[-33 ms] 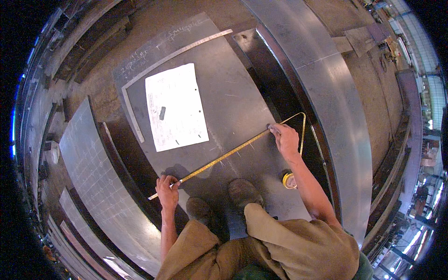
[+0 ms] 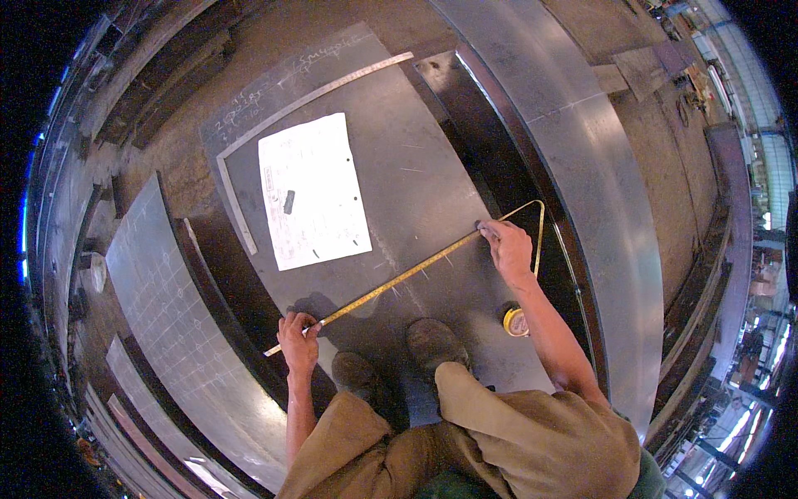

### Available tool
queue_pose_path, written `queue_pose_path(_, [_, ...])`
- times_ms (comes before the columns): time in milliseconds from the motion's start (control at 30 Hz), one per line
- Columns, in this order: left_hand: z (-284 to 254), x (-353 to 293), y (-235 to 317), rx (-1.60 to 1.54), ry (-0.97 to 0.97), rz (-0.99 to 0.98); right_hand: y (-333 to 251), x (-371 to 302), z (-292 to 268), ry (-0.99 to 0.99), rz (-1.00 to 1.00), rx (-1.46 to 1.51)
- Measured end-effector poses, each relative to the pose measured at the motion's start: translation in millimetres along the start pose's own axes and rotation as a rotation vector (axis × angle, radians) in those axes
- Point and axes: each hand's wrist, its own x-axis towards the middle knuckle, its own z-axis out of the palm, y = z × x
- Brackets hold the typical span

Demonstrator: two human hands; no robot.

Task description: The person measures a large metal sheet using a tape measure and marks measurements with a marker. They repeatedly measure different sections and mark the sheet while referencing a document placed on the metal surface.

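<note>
A yellow measuring tape (image 2: 401, 278) is stretched slantwise across a dark steel plate (image 2: 424, 191). My left hand (image 2: 298, 343) is closed on its pale end section, which pokes out past the fingers at the plate's left edge. Further right, my right hand (image 2: 509, 252) pinches the blade against the plate near the opposite edge. Beyond those fingertips the blade overhangs the edge, folds sharply and runs back to its round yellow case (image 2: 515, 322), beside my right forearm. Short chalk marks (image 2: 425, 273) lie along the blade.
A paper sheet (image 2: 312, 224) with a small dark piece on it lies inside a metal carpenter's square (image 2: 316, 90). My boots (image 2: 434, 343) stand on the plate. Dark gaps separate it from a long steel plate (image 2: 582, 125) at right and a gridded plate (image 2: 179, 291) at left.
</note>
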Motion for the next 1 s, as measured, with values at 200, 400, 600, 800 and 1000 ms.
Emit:
queue_pose_path(200, [-1,1,2,-0.005,-0.03,-0.04,0,-4,6,0.023,0.041,0.058])
queue_pose_path(400, [3,-1,-5,0.027,0.009,0.001,3,-8,12,0.02,0.048,0.062])
queue_pose_path(600, [2,0,-10,-0.028,-0.036,0.012,11,-5,10,0.07,-0.059,0.039])
queue_pose_path(800, [-1,1,-4,-0.042,-0.018,0.019,9,-3,8,0.079,-0.096,0.041])
queue_pose_path(1000, [0,4,-6,-0.036,-0.049,0.015,8,-4,8,0.108,-0.102,0.055])
